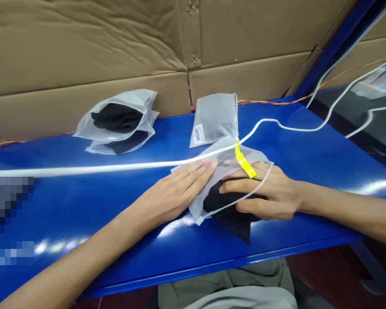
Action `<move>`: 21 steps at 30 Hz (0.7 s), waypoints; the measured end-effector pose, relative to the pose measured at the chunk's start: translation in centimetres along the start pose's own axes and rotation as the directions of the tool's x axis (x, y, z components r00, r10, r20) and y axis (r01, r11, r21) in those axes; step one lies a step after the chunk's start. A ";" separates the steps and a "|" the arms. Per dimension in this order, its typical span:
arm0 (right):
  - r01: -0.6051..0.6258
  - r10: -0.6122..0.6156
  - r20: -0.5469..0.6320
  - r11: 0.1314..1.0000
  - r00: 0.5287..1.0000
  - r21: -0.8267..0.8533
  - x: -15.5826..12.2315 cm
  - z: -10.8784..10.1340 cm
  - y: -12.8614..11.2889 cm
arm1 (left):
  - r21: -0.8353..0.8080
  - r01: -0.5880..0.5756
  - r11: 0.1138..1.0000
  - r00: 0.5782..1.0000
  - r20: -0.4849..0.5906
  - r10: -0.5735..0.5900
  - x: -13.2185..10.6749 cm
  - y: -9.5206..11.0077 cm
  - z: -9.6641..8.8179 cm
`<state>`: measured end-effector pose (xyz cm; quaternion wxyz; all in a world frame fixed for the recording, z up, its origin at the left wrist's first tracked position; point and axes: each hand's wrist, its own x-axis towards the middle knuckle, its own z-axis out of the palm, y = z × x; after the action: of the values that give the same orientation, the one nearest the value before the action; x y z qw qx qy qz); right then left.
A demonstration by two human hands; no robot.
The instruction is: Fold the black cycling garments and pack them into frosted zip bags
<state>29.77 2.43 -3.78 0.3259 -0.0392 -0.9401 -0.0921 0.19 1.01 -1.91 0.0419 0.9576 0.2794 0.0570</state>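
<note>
My left hand (176,189) lies flat on a frosted plastic zip bag (220,165), pressing its upper side against the blue table (309,150). My right hand (263,193) has its fingers curled over black cloth (227,210), which bulges in the bag and sticks out below it. The bag's thin edge runs across those fingers. A yellow label strip (244,162) touches my right hand's knuckles. Behind them stand a flat bag with a barcode sticker (214,120) and a bag holding folded black cloth (116,120).
A thick white cable (116,166) crosses the table just beyond my hands and loops off to the right. Thin orange-and-yellow wires (276,103) run along the back, before a cardboard-lined wall (83,43). A pixelated patch (9,219) hides the left edge.
</note>
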 end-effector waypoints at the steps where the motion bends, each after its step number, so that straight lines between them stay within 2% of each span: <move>1: 0.009 -0.008 -0.008 0.999 1.000 0.035 0.0 -0.1 0.1 | -0.027 0.023 0.999 1.000 0.020 -0.022 -0.1 -0.2 -0.1; 4: 0.040 -0.038 -0.013 0.992 0.999 0.120 0.1 -0.2 0.1 | -0.066 0.089 0.994 0.994 0.069 -0.085 -0.2 -0.5 -0.3; 7: 0.042 -0.033 -0.057 0.986 0.998 0.159 0.4 -0.1 -0.2 | -0.061 0.086 0.994 0.995 0.055 -0.083 -0.1 -0.7 -0.5; 12: -0.054 0.100 -0.153 0.957 0.983 0.284 0.5 0.3 -2.0 | -0.042 0.056 0.998 0.997 0.048 -0.054 -0.3 -1.6 -0.3; 15: -0.079 0.146 -0.168 0.933 0.975 0.351 0.7 0.2 -3.3 | 0.008 0.013 1.000 0.999 0.046 -0.014 -0.8 -2.3 -0.1; 19: -0.270 0.329 -0.047 0.842 0.943 0.467 1.5 -0.7 -4.6 | 0.144 0.027 0.989 0.998 0.056 -0.035 -1.2 -2.5 -0.3; 20: -0.346 0.419 -0.052 0.809 0.907 0.476 1.7 -1.0 -4.7 | 0.166 0.027 0.986 0.997 0.063 -0.037 -1.3 -2.4 -0.4; 21: -0.398 0.454 -0.007 0.787 0.891 0.471 1.8 -1.2 -4.8 | 0.184 0.024 0.983 0.997 0.065 -0.036 -1.4 -2.3 -0.5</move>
<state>28.42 -2.49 -2.42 0.3937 -0.1670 -0.8802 0.2057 -2.21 2.21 -1.77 -0.0360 0.9544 0.2962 -0.0024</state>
